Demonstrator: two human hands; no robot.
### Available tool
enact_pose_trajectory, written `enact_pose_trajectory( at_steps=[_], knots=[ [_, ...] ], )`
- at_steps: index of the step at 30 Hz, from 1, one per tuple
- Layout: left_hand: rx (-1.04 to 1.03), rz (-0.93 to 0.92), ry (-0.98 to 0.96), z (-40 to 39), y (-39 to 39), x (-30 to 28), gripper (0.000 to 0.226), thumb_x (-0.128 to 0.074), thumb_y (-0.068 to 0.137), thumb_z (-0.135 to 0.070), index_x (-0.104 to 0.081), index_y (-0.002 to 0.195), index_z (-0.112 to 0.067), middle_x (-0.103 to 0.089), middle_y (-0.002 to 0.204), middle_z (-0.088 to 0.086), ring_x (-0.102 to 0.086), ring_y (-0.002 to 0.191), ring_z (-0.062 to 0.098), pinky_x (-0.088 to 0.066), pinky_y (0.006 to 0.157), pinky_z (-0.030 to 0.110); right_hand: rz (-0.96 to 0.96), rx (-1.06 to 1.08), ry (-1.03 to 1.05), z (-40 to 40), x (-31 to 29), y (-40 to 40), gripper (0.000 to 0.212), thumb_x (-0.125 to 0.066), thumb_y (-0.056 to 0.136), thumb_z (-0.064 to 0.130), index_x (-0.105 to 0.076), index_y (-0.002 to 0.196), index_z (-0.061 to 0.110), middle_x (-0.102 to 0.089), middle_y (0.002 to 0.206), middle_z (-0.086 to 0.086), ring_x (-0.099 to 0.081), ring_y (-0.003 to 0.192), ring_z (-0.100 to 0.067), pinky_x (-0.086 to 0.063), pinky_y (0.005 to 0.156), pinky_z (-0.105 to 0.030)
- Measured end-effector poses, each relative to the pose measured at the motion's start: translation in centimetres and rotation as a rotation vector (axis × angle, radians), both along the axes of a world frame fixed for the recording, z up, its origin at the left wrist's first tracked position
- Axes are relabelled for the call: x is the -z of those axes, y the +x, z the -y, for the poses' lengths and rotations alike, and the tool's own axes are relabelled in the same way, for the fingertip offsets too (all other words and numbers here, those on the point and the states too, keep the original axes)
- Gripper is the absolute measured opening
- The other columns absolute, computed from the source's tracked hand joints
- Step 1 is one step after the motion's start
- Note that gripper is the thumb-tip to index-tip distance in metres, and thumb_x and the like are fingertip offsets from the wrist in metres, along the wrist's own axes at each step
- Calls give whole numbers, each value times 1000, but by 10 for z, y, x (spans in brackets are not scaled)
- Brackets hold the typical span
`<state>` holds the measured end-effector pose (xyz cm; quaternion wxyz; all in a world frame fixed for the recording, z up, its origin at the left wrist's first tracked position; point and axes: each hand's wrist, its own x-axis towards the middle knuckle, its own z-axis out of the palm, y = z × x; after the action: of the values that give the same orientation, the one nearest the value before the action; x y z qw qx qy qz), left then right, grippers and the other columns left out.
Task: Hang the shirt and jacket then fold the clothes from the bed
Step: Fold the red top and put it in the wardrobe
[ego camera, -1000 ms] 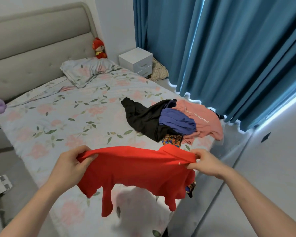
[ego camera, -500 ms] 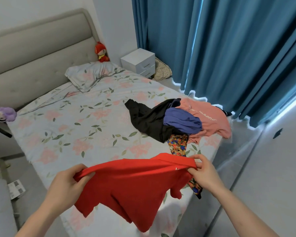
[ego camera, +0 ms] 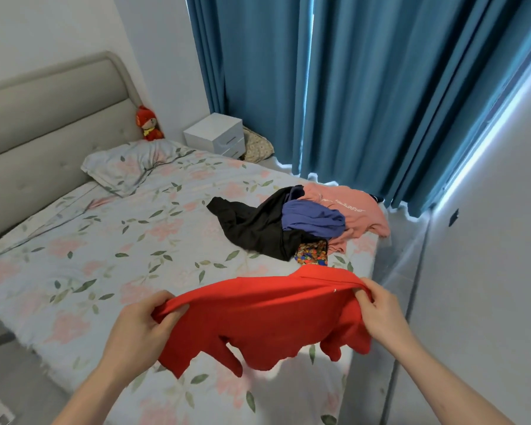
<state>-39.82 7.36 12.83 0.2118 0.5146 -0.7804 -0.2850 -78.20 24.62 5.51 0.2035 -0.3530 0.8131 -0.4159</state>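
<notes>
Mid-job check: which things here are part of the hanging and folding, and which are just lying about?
Part of the job:
red shirt, gripped by left hand and right hand
black garment
blue garment
pink shirt
patterned cloth
bed

Just lying about:
pillow
red stuffed toy
nightstand
curtains
</notes>
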Motion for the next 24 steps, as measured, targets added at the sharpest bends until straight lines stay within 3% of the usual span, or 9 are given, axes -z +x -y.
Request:
enact_pose_trajectory(
  at_steps=[2,3,5,7,10,14,17,22,24],
  knots=[
    [44,-17,-25,5,23,2,11,-71,94,-28,-70,84,-27,-63,66,-4,-58,58,14,-47,52,35,9,90,-39,-12,-6,31,19,-59,103,18,-71,100,32,-70,87,26,-63,86,9,-41,73,-5],
    [71,-23,-36,7,36,2,12,-71,94,-28,-70,83,-26,-63,67,-5,-58,62,14,-45,54,33,16,134,-66,-19,-7,48,16,-61,101,18,-70,93,29,-69,78,24,-62,79,9,-41,69,-6],
    [127,-25,-50,11,60,0,13,-72,94,-29,-69,82,-25,-62,67,-5,-57,65,14,-42,56,30,63,216,-128,-32,-11,82,17,-64,100,20,-67,84,23,-67,71,13,-59,71,-1,-44,68,-17],
    [161,-41,-46,11,85,-4,15,-73,94,-29,-68,81,-23,-61,65,-5,-56,65,15,-41,57,28,123,271,-159,-45,-16,116,19,-63,101,21,-64,83,22,-65,72,4,-58,74,-15,-45,71,-31],
    [191,-51,-67,4,116,-18,15,-74,93,-29,-68,80,-24,-62,66,-6,-57,67,15,-43,58,30,96,293,-170,-68,-30,165,19,-59,103,22,-60,85,22,-64,78,-2,-57,74,-12,-43,72,-38],
    [208,-96,-91,-6,155,-37,17,-73,93,-26,-67,77,-25,-59,63,-8,-53,62,13,-36,53,21,-6,280,-182,-94,-54,212,19,-59,103,25,-57,84,24,-64,73,11,-57,69,4,-44,68,-27],
    [205,-110,-112,-17,180,-44,14,-73,93,-28,-68,80,-26,-60,64,-6,-54,63,17,-39,56,26,-31,246,-251,-113,-70,233,15,-66,99,17,-62,85,17,-64,70,19,-56,65,5,-42,64,-11],
    [166,-2,-152,-42,221,-29,21,-72,92,-45,-67,81,-28,-62,63,-9,-57,61,14,-44,57,31,-8,170,-267,-138,-65,253,11,-75,93,21,-67,86,24,-71,79,12,-63,75,-2,-48,72,-21],
    [141,61,-135,-53,235,-18,23,-71,93,-43,-67,80,-24,-61,62,-9,-58,61,15,-45,58,36,12,144,-232,-146,-55,266,9,-78,91,24,-69,89,25,-73,85,11,-66,83,-3,-49,77,-18]
  ],
)
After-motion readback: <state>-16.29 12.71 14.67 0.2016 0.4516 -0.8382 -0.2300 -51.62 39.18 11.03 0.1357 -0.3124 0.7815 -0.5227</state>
